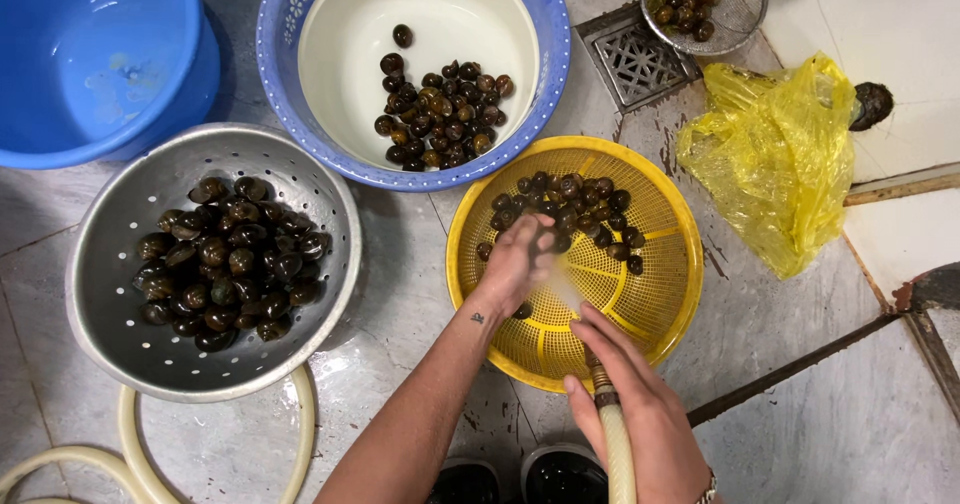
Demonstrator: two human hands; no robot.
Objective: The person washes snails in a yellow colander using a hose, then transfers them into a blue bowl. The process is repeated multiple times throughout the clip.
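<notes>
A: Fingers [612, 349] of the right hand [640, 404] are wrapped tight on the hose [618, 454], thumb up at the nozzle end. It's pointed into the yellow basket [668, 294], with a blur of spray between the two hands.

B: Left hand?

A: Left hand [515, 259] is inside the basket, fingers curled together over a snail or two under the spray. Can't see exactly what's in the grip, it's motion-blurred.

B: How far along, by your read?

A: Partway, I'd judge. The snails in the basket [575, 209] are a small batch bunched at the far rim, and most of the mesh is bare. A lot more sit in the other containers.

B: List them, near to far.

A: All of it is on a wet tiled floor [790, 434]. Left of the basket is a metal colander [110, 324] holding the biggest pile, and those are larger dark snails [225, 264]. Beyond those two is a blue-rimmed white basin [545, 84] with a medium heap of small snails [440, 114] on its right side. In the far left corner there's a blue bucket [90, 54]; nothing visible in it. Far right, a wire strainer [745, 4] holds a handful of snails by the floor drain [635, 59].

B: Anything else?

A: A crumpled yellow plastic bag [775, 164] lies right of the basket. Contents hidden.
</notes>
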